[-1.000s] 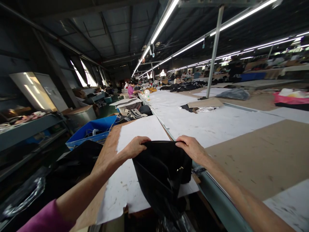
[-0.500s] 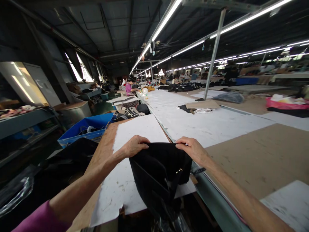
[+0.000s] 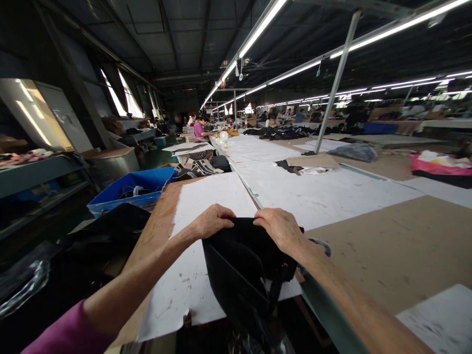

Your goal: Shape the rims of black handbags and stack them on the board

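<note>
In the head view, a black fabric bag (image 3: 234,268) hangs from both hands over the near end of the white paper (image 3: 195,265) on the table. My left hand (image 3: 214,221) pinches its top edge at the left, thumb toward me. A short way to the right, my right hand (image 3: 278,227) grips the same edge between thumb and fingers. Dark folds and what looks like a strap hang down on the bag's right side. Its lower end drops past the table's front edge into shadow, where clear plastic glints.
To the left stands a blue bin (image 3: 132,191), with black material and clear plastic (image 3: 35,290) nearer me. Brown board (image 3: 391,246) covers the table at right. A metal post (image 3: 337,81) rises from it. Farther back, a person in purple (image 3: 199,129) sits beside the table.
My right hand has slid left along the bag's top edge, closer to my left hand. The gold-coloured metal fitting that showed on the bag is now mostly turned away and dark.
</note>
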Available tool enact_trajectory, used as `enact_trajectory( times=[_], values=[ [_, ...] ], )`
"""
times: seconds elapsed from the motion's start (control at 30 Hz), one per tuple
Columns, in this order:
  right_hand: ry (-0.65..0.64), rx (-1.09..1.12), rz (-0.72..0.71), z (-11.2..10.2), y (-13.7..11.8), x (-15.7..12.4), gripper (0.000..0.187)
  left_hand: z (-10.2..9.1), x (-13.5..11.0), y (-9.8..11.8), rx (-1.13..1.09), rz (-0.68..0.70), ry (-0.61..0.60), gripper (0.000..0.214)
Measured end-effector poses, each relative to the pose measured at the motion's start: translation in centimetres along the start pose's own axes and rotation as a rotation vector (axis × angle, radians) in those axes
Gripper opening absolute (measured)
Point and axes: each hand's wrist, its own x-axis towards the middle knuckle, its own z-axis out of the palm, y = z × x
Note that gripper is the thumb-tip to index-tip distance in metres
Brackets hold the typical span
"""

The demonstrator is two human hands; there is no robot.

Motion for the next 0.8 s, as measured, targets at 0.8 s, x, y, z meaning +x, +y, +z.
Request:
enact_trajectory(
  times=[0.8],
  values=[
    [0.088,-0.147,0.007,-0.7,2.2,-2.4,0.029,0.2,0.1,-0.1,0.267,0.034,0.088,0.024]
  ],
)
